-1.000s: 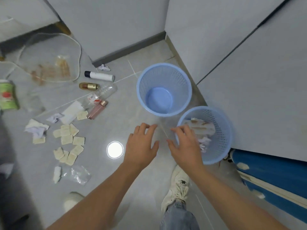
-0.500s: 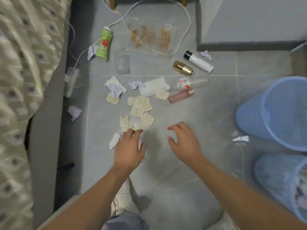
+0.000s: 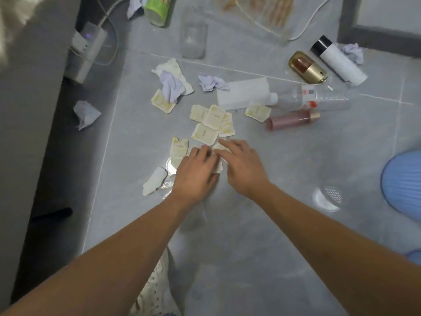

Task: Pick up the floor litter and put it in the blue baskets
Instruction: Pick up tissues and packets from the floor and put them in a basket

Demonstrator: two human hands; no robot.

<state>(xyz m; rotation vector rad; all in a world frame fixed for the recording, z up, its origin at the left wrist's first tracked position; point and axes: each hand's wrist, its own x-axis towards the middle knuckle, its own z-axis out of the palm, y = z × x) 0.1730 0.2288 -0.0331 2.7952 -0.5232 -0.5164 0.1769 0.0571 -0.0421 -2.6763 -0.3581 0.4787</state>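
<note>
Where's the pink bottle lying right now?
Head view, right of centre: the pink bottle lies on its side just below the clear bottle, right of the sachets.

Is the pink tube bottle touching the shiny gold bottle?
Apart. The head view shows the pink tube bottle and the gold bottle separated by a clear plastic bottle and bare floor.

Grey tiled floor point(image 3: 284, 179) under scattered sachets point(image 3: 206, 133), tissues point(image 3: 213, 82), bottles point(image 3: 293, 119).

No writing can be read anywhere — the cream sachets point(image 3: 214, 117) on the floor carry faint print too blurred to make out. The clear bottle point(image 3: 314, 100) has a red-and-white label and the green can point(image 3: 158, 9) a printed wrap — both illegible.
</note>
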